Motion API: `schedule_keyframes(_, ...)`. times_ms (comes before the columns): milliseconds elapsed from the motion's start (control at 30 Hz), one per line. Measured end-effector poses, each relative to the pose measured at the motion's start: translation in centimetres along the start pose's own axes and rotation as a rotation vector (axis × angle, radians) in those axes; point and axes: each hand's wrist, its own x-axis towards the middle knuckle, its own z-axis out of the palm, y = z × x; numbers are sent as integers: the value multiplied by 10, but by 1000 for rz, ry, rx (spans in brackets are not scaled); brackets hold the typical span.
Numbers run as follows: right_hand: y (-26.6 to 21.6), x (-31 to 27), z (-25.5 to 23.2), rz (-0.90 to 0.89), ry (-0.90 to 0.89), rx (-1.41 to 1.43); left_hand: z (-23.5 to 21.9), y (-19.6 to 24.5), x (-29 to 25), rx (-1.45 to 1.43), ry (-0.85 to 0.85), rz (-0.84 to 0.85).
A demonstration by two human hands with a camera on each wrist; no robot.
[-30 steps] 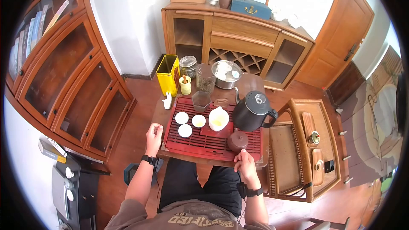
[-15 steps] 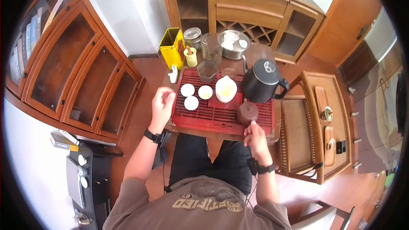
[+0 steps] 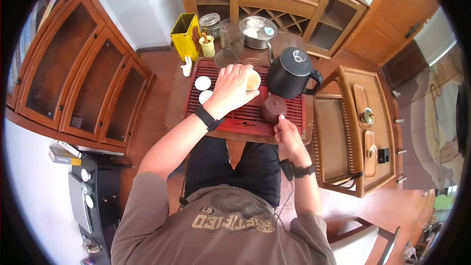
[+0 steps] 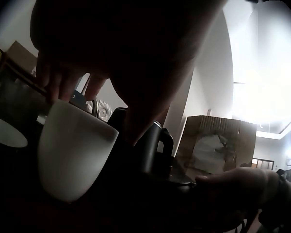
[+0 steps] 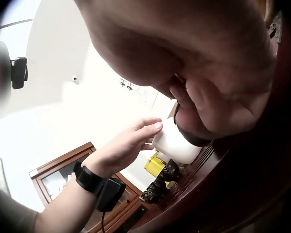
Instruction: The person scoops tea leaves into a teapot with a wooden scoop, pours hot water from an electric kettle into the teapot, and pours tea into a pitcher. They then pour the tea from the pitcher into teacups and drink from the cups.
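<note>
A white pitcher (image 3: 253, 81) with pale yellow liquid stands on the red slatted tea tray (image 3: 235, 126). My left hand (image 3: 229, 88) reaches over it from the left. In the left wrist view its fingers (image 4: 68, 86) are right at the pitcher's (image 4: 75, 155) far rim, while the thumb hangs apart on the near side. A brown clay teapot (image 3: 273, 109) sits at the tray's front right; my right hand (image 3: 289, 136) grips its handle, thumb on top. Two white cups (image 3: 202, 83) show left of my left hand, one partly covered by the wrist.
The black kettle (image 3: 292, 74) stands behind the teapot. Along the back are a yellow tin (image 3: 185, 39), a lidded jar (image 3: 210, 23), a tool holder (image 3: 207, 48), a clear pitcher of leaves (image 3: 232, 39) and a steel bowl (image 3: 258, 40). A rattan cart (image 3: 353, 132) stands at the right.
My left hand has moved from beside the tray's left edge, rightward and forward, to the white pitcher. My right hand stays at the teapot's handle. The head view has tilted downward.
</note>
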Motion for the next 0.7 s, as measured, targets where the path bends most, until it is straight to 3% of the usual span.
schedule_keyframes(333,-13,-17,-24,-193,85,49,13,-1,-8,-57,50,-62)
schedule_keyframes(500,-59,-45,-42,-260,70,-62,9,5,-15,-169,9,-53)
schedule_keyframes(700,-112,-60,-45,-202,22,-146,11,6,-23,-200,6,-31)
